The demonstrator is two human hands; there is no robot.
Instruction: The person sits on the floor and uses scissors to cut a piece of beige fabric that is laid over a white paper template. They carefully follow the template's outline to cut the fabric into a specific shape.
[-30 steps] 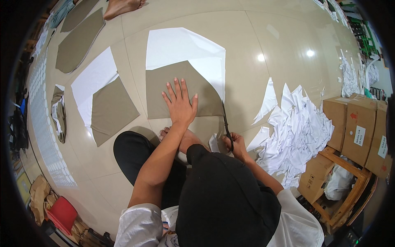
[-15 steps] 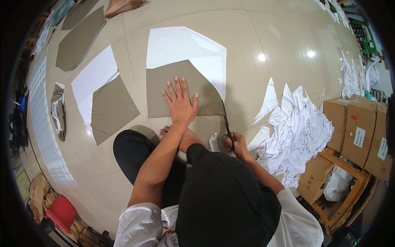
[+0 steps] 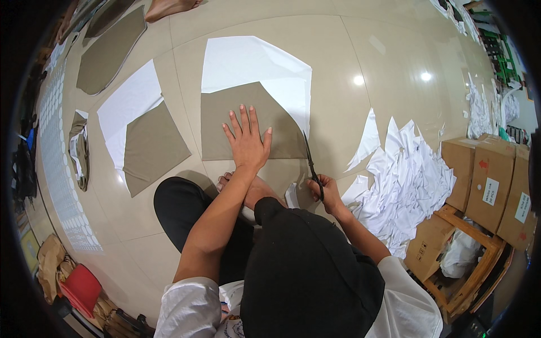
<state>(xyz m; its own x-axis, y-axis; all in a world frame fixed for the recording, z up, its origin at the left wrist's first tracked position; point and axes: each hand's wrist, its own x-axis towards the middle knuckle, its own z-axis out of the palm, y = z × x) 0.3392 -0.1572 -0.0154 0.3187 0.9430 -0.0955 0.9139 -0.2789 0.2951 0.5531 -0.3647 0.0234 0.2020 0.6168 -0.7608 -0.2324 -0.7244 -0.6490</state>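
Observation:
My left hand [image 3: 246, 141] lies flat with spread fingers on an olive-khaki fabric piece [image 3: 220, 101], which overlaps a larger white piece [image 3: 248, 59]. My right hand [image 3: 328, 194] grips long dark scissors [image 3: 310, 163], their blades at the right edge of the two layers, near where khaki meets white. My bare foot [image 3: 262, 190] is under my left forearm. A small white strip [image 3: 292, 195] lies beside it on the tiled floor.
More khaki and white pieces [image 3: 155, 146] lie at left, another khaki piece [image 3: 107, 53] at upper left, near someone's bare foot [image 3: 169, 10]. At right are a heap of white scraps [image 3: 406, 180], cardboard boxes [image 3: 487, 169] and a wooden frame [image 3: 473, 279]. A red object [image 3: 81, 290] sits lower left.
My right hand and the scissors have shifted slightly up and to the right, the blade tips higher along the fabric edge. My left hand stays in place on the fabric.

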